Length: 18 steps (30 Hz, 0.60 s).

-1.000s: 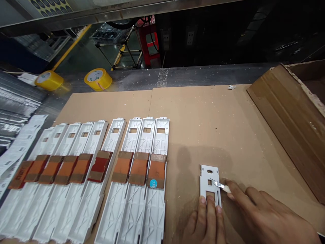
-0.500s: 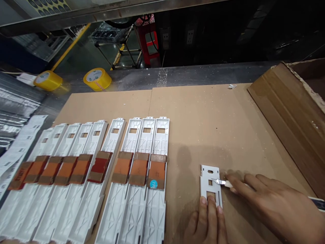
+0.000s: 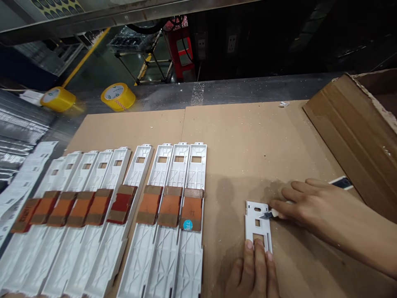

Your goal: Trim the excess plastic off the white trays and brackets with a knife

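Observation:
A small white plastic plate (image 3: 249, 223) with several cut-outs lies flat on the brown board at the lower right. The fingers of my left hand (image 3: 252, 271) are laid over its lower end, extended and pressing it against the board. My right hand (image 3: 313, 205) is closed around a white-handled knife (image 3: 273, 213), whose blade tip is at the plate, between the oval slot and the small square opening. The knife's dark rear end shows beyond my hand.
Several long white plastic trays (image 3: 189, 256) with orange-brown blocks (image 3: 192, 207) across them stand in a row at left. Yellow tape rolls (image 3: 119, 97) sit behind. A cardboard box (image 3: 350, 132) is at right, printed sheets (image 3: 27, 174) at far left.
My right hand has moved up and turned, and the knife's angle has swung so its tip sits slightly higher on the plate. My left hand and the plate are nearly unmoved.

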Available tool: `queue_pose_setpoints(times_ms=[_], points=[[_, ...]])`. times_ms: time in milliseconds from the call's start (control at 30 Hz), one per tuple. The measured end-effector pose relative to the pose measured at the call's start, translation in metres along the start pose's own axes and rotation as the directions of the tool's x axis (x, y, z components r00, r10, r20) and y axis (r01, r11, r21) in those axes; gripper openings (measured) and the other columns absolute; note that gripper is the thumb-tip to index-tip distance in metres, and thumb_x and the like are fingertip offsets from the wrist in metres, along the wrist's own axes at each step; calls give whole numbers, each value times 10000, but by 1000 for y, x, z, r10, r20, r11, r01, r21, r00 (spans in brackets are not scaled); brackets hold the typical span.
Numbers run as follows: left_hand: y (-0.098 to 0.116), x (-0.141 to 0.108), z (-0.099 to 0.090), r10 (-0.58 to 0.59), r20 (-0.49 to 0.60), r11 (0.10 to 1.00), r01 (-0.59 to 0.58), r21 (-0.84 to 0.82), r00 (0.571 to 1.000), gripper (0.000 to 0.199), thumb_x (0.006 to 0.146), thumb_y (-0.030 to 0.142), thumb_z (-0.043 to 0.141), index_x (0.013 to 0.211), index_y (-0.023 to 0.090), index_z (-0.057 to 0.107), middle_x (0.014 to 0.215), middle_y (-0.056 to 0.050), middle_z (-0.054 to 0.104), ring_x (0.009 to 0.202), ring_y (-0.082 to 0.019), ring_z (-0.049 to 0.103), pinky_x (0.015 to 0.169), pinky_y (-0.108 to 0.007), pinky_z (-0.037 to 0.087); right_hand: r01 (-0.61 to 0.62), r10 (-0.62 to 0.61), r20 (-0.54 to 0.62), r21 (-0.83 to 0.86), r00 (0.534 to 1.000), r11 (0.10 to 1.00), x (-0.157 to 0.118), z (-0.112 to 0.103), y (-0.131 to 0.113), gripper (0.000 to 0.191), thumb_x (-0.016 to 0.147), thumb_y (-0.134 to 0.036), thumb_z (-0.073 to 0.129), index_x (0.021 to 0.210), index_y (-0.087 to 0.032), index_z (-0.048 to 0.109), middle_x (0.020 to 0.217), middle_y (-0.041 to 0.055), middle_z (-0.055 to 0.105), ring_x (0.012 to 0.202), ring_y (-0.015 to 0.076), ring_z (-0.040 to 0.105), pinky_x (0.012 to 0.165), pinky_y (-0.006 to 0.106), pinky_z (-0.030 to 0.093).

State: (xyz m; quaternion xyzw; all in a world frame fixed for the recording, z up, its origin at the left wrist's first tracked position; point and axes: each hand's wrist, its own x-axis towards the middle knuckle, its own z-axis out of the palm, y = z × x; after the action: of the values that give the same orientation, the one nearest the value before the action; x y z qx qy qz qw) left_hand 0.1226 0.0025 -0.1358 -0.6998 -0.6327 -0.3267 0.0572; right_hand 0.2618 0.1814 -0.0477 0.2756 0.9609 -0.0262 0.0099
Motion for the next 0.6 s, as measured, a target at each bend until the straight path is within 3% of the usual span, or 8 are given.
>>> queue_pose_setpoints(times_ms=[200,367,500,600], points=[[-2,-1,-4,34,37,999,-34,18,999,503,996,254,226,964,161,720,1078,-48,737,1041,-216,649,777,-346,407,104,-104,-2,-53,995,993,24,5,8,217,641,-43,602,600,-256,611,589,-5,534,608,182,456,614,350,264],[-2,-3,-5,46,65,999,-48,21,997,518,1006,270,211,995,163,718,1115,-39,728,1075,-211,634,800,-334,412,131,-134,-26,-98,991,987,33,-14,4,171,664,-81,587,623,-246,608,634,31,535,655,208,449,641,365,263],[-3,-2,-4,45,59,999,-46,16,997,503,1004,270,226,996,168,718,1127,-37,724,1082,-209,630,790,-334,411,42,-55,-97,-128,994,991,6,-22,4,306,913,-150,367,729,-242,594,648,32,505,625,206,467,617,366,257],[-4,-1,-4,44,56,999,-45,19,997,482,998,261,245,985,165,717,1118,-39,726,1076,-209,630,787,-332,409,-154,145,-152,-55,978,986,-23,-6,-10,372,1027,-389,289,970,-251,629,705,15,574,645,190,538,614,361,330]])
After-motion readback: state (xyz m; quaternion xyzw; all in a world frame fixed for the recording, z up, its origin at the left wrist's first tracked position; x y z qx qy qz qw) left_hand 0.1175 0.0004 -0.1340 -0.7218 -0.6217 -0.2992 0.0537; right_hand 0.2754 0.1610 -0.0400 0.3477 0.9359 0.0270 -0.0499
